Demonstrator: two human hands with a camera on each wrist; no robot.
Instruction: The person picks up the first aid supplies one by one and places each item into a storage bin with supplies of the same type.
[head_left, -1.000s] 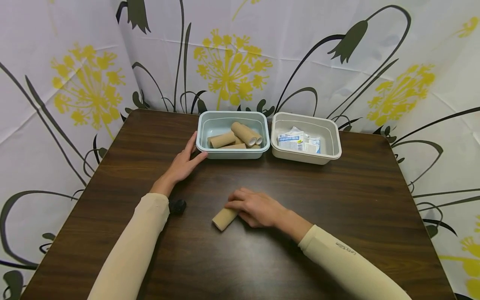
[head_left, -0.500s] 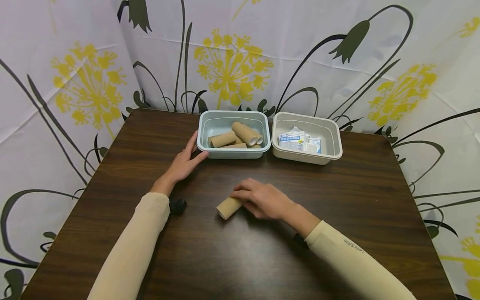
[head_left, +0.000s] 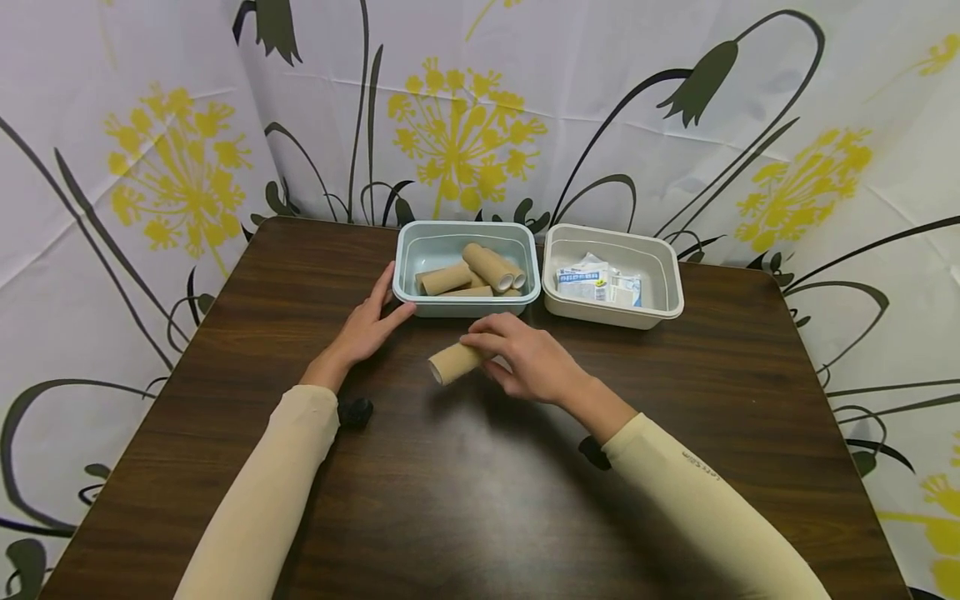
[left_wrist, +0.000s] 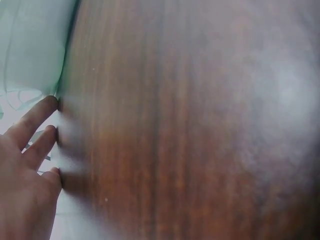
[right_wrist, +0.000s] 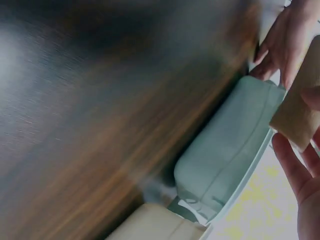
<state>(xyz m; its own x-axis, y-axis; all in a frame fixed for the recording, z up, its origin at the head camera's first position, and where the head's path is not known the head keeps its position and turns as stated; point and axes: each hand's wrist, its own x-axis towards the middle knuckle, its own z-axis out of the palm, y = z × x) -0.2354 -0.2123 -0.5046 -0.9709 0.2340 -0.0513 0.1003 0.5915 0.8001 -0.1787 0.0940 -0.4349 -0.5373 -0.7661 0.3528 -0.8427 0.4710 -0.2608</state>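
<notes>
My right hand [head_left: 534, 360] grips a brown cardboard tube [head_left: 454, 363] by its right end, raised over the table in front of the light blue bin. The same tube [right_wrist: 300, 100] shows between thumb and fingers in the right wrist view. My left hand [head_left: 363, 330] rests against the left end of the light blue bin [head_left: 469, 310], its fingers extended and thumb at the near corner. Inside that bin lie several cardboard tubes [head_left: 489, 267]. In the left wrist view, the left hand's fingertips [left_wrist: 49, 103] lie beside the bin's wall [left_wrist: 37, 55].
A beige bin [head_left: 606, 314] with several small white and blue packets [head_left: 592, 281] stands just right of the blue one. Both sit at the back of the dark wooden table [head_left: 465, 517], before a flower-patterned curtain [head_left: 600, 108]. Black wrist-camera pieces [head_left: 356, 413] show at the sleeves.
My right hand has lifted the cardboard tube off the table and carried it away from me toward the blue bin. The left hand keeps its place at the bin.
</notes>
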